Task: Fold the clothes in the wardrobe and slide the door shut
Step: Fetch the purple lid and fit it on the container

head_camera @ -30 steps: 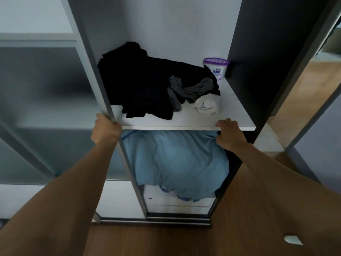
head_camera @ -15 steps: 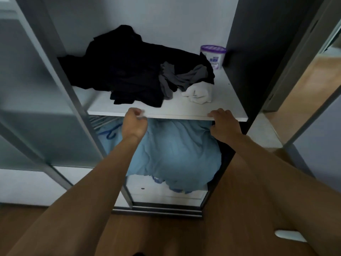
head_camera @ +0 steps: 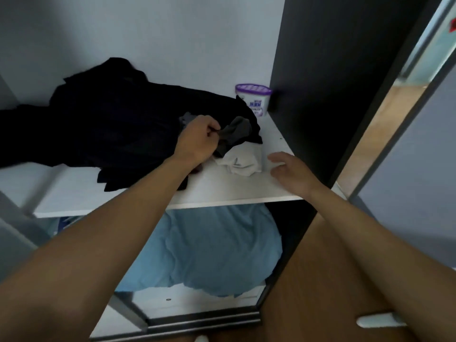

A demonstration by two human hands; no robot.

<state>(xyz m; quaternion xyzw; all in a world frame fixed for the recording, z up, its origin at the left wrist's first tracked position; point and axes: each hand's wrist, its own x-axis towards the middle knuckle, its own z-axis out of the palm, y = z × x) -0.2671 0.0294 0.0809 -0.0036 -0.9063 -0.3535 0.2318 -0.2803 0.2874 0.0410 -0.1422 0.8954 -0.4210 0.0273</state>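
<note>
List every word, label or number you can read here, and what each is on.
Nothing can be read for certain.
Label of the purple-lidded tub at the back of the white shelf: blue print, too blurred to read.
Red mark at the view's top right edge: cut off and blurred.

The left forearm [head_camera: 111, 230] and right forearm [head_camera: 370, 230] are bare along their whole visible length; the left hand [head_camera: 197, 141] and right hand [head_camera: 291, 174] are uncovered too

Crumpled clothes [head_camera: 118, 129] (mostly black) on shelf [head_camera: 222, 191]
</note>
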